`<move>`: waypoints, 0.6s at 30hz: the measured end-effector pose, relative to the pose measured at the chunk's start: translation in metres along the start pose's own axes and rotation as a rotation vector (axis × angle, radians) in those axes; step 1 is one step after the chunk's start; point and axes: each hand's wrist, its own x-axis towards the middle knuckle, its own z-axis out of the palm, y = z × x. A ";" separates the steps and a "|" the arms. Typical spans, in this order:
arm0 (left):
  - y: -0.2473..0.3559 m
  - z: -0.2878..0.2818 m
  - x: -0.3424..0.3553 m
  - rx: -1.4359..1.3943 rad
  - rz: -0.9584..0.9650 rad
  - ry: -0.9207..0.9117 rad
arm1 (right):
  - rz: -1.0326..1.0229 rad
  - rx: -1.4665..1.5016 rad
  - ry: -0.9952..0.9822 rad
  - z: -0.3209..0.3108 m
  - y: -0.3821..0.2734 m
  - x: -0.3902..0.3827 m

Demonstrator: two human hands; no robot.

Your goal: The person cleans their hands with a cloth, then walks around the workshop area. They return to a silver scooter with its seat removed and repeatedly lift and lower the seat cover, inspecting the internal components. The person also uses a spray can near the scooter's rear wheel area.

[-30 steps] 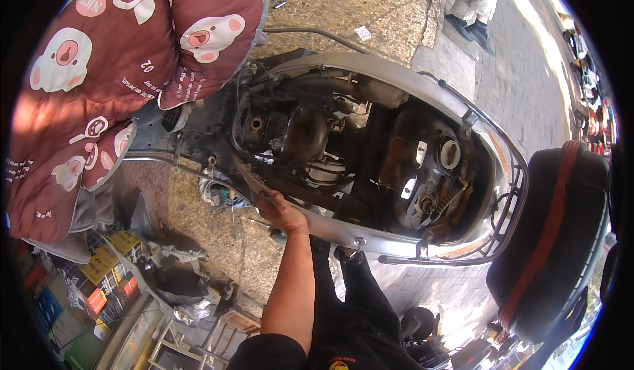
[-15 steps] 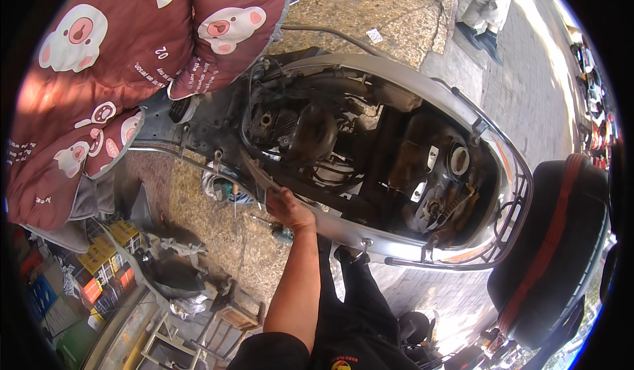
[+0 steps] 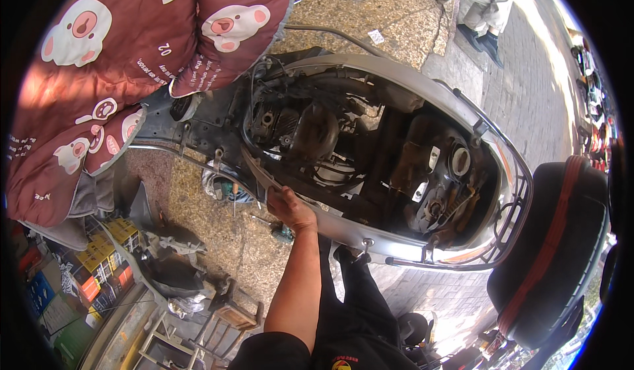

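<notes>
A scooter without its seat lies across the view, its silver side panel [image 3: 337, 229] bordering an open body. My left hand [image 3: 289, 210] is closed round the near edge of that panel, at its narrow front part. The fingers' undersides are hidden by the hand and panel. Inside the body show the dark engine [image 3: 310, 129] and, farther right, a tank part with a round pale neck [image 3: 460, 161]. A metal rear rack [image 3: 522, 205] curves round the tail. My right hand is out of view.
A maroon padded cover with bear faces [image 3: 155, 33] drapes over the scooter's front. A black top box [image 3: 551, 251] with a red stripe is behind the tail. Cartons [image 3: 109, 244] and a wooden stool [image 3: 234, 314] stand lower left. Someone's legs [image 3: 485, 13] show upper right.
The view has shifted very slightly. My left hand keeps its place on the panel edge, and the scooter looks unmoved.
</notes>
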 end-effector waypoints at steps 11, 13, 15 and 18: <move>-0.003 0.001 0.000 -0.046 0.008 0.010 | -0.039 -0.029 -0.028 0.000 0.008 -0.005; -0.005 0.001 0.001 -0.015 0.007 0.001 | -0.042 -0.031 -0.033 0.000 0.009 -0.006; -0.008 0.002 0.002 -0.014 0.008 -0.006 | -0.045 -0.032 -0.037 0.000 0.010 -0.006; -0.009 0.002 0.003 -0.015 0.009 -0.005 | -0.053 -0.035 -0.041 0.001 0.011 -0.006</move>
